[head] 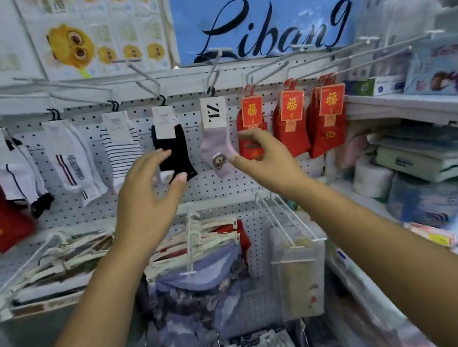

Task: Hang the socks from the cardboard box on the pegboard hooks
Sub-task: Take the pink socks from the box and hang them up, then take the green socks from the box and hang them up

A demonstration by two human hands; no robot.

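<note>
A pink sock (218,149) hangs from a hook (214,75) on the pegboard (212,189), between a black sock (175,150) and red socks (290,128). Both hands are spread and hold nothing. The right hand (262,156) is just beside the pink sock, and the left hand (150,186) is before the black one. Packs on the right shelf (411,105) are blurred.

Socks (173,148) hang in a row from hooks (212,74) on the pegboard (218,185), hangers (70,255) below them, shelves (411,105) to the right.
</note>
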